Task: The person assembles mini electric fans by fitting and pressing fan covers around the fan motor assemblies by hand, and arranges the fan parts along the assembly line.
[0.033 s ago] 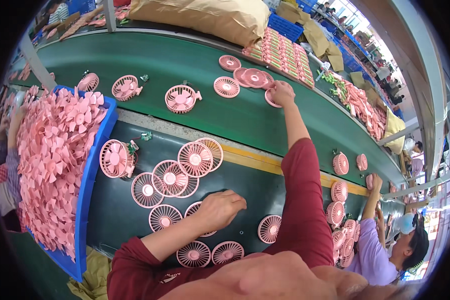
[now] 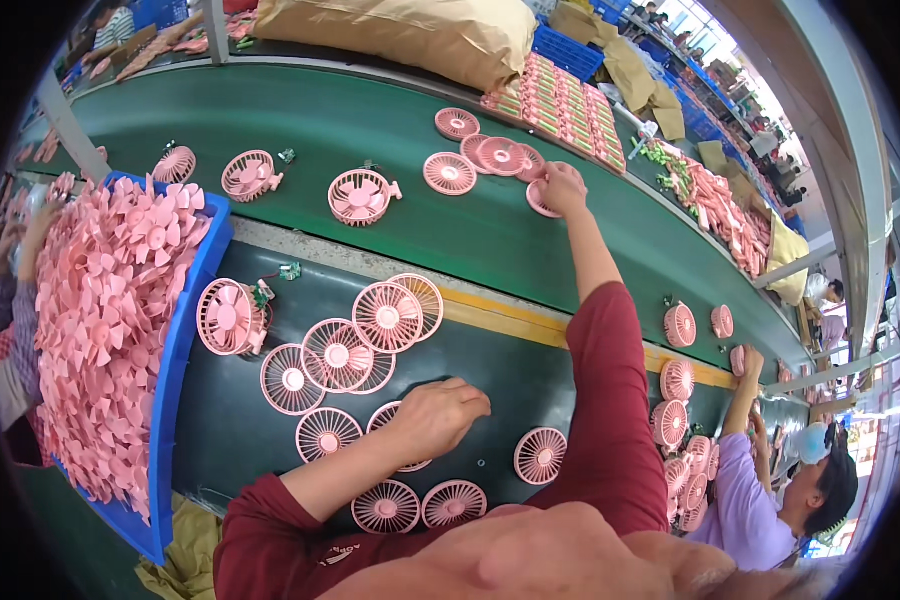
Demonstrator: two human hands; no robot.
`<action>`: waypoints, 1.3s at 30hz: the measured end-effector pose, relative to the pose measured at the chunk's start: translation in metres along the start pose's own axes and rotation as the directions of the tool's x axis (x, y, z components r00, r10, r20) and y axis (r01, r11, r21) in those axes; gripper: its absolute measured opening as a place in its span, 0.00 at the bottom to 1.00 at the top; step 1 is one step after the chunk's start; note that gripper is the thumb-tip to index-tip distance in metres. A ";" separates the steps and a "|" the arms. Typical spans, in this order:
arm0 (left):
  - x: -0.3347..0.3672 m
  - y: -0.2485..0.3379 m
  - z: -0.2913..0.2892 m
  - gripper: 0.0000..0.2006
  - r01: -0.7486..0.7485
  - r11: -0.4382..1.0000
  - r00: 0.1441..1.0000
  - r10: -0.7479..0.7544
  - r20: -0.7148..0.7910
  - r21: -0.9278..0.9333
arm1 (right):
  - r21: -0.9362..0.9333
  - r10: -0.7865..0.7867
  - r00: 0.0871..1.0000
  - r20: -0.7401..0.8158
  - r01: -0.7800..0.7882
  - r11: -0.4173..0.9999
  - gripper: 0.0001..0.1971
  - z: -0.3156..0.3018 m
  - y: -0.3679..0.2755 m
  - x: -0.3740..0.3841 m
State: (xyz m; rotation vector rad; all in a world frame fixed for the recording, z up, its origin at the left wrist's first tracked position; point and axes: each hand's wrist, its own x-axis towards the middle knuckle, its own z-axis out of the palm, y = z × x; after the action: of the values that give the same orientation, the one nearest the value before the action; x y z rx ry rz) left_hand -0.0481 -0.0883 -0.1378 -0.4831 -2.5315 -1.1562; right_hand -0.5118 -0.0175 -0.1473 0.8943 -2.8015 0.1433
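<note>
At the far green belt my right hand (image 2: 564,188) has its fingers closed on the edge of a pink fan grille (image 2: 540,199). Beside it lie several overlapping round grilles (image 2: 501,156) and a separate one (image 2: 450,174). My left hand (image 2: 438,417) hovers over the near dark table, fingers curled together; whatever they may hold is hidden. Under its wrist a grille (image 2: 388,416) is partly covered. More spoked grilles (image 2: 337,356) overlap left of that hand, and a fan housing (image 2: 226,316) with blades and a small green circuit board (image 2: 290,271) sits beyond them.
A blue bin (image 2: 182,350) heaped with pink fan blades (image 2: 110,330) stands at left. Fan housings (image 2: 362,197) sit along the belt. A tray of pink-and-green parts (image 2: 560,105) and a brown sack (image 2: 410,35) lie beyond. At right, a co-worker in lilac (image 2: 750,500) handles a fan.
</note>
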 end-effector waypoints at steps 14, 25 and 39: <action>-0.003 -0.003 -0.004 0.08 0.028 0.999 1.000 -0.028 0.004 0.044 | 0.725 -0.335 0.837 0.434 -0.103 0.681 0.07 -0.135 -0.066 -0.162; -0.003 0.001 -0.001 0.10 0.040 0.999 0.999 -0.041 0.017 0.013 | 0.304 -0.102 0.993 0.053 0.081 0.949 0.40 -0.032 -0.111 0.034; -0.005 -0.007 -0.001 0.09 0.047 0.998 0.999 -0.047 0.022 0.031 | 0.180 -0.494 0.870 -0.003 0.486 0.855 0.10 -0.074 -0.079 -0.093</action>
State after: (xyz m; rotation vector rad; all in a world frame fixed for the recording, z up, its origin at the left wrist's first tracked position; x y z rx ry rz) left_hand -0.0468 -0.0940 -0.1434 -0.4336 -2.5893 -1.1329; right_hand -0.3802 -0.0178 -0.0928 1.6394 -2.5206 0.2961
